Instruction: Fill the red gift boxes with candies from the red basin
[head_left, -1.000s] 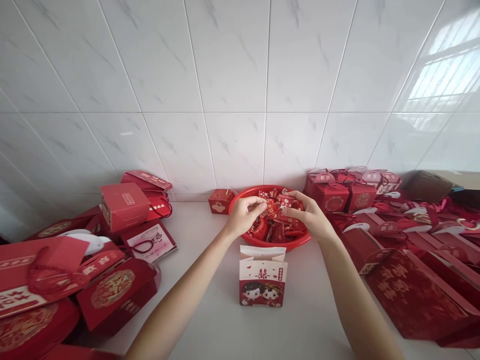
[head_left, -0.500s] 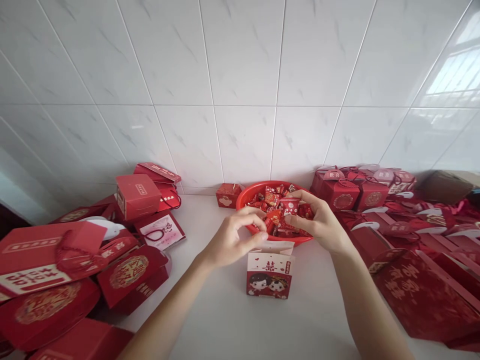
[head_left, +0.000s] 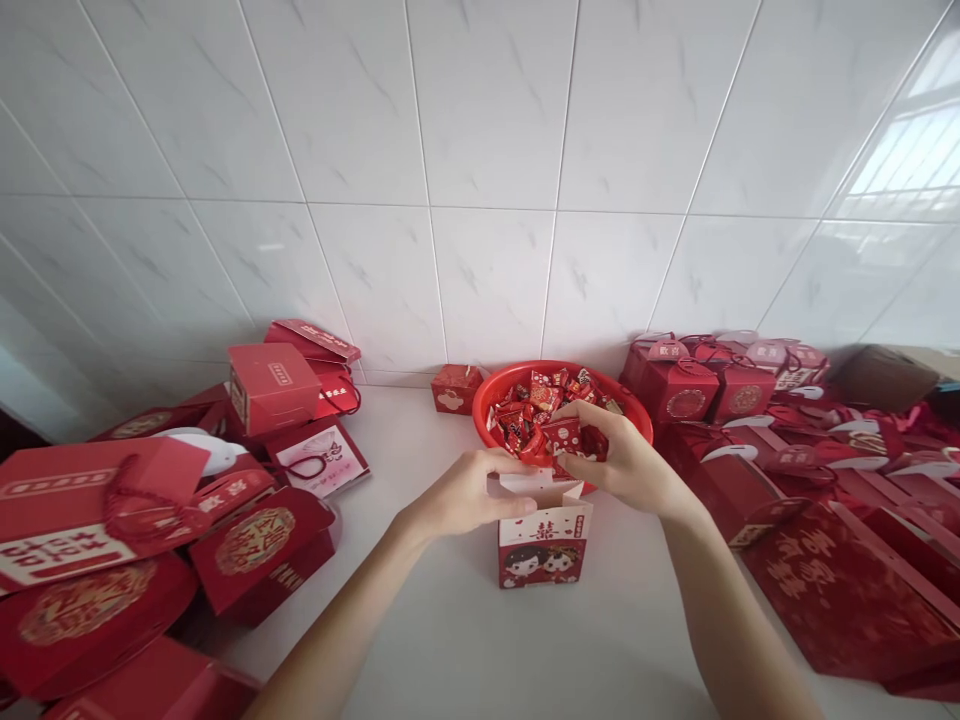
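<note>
A small red and white gift box (head_left: pixel 541 555), printed with two cartoon figures, stands upright with its top open. My left hand (head_left: pixel 469 497) grips its upper left side, thumb on the front panel and fingers behind. My right hand (head_left: pixel 628 462) pinches a red wrapped candy (head_left: pixel 562 436) just above the back of the box's opening. Behind the box sits a round red bowl (head_left: pixel 643 415) with many red-wrapped candies (head_left: pixel 517 425) in it. The inside of the box is mostly hidden from me.
Red gift boxes (head_left: pixel 259 545) are heaped along the left. More red boxes (head_left: pixel 679 390) crowd the right side, with a large one (head_left: pixel 840 590) near the front. A small red box (head_left: pixel 456 390) stands left of the bowl, near the tiled wall (head_left: pixel 487 280).
My left hand has come down onto the box and taken hold of its side. The right hand has moved the candy from over the bowl down toward the box opening.
</note>
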